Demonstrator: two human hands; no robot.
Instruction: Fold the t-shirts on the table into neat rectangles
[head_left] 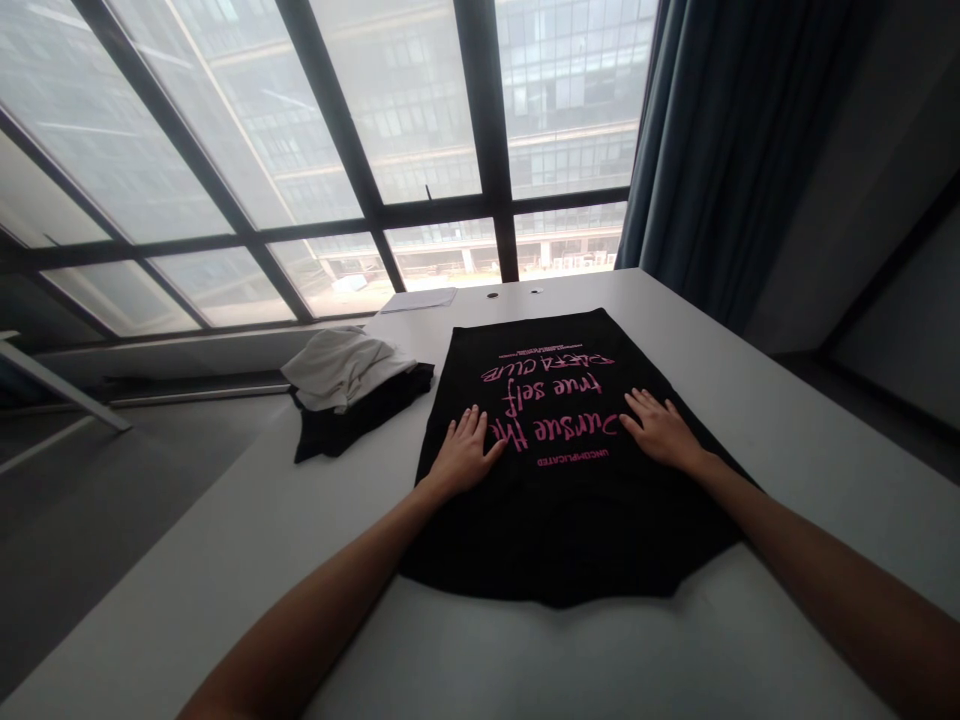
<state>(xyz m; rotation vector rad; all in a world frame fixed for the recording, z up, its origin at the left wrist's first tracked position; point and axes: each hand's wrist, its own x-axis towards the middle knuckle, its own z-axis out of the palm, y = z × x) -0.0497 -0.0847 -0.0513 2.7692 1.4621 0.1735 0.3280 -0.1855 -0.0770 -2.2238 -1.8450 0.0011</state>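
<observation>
A black garment (570, 520) with pink lettering lies spread out on the white table (810, 440); the lettering appears upside down. My left hand (463, 455) rests flat on its left part, fingers apart, beside the start of the large pink words. On the right side, my right hand (658, 430) lies flat with spread fingers, touching the cloth near the end of the lettering. Neither hand grips anything. The garment's near edge is slightly wavy, and its far edge is nearly straight.
Left of the garment, a crumpled light grey cloth (341, 365) lies on a black cloth (360, 415) at the table's left edge. Papers (418, 299) and a small dark round object (492, 295) are at the far end. Windows and a blue curtain (705, 150) stand beyond.
</observation>
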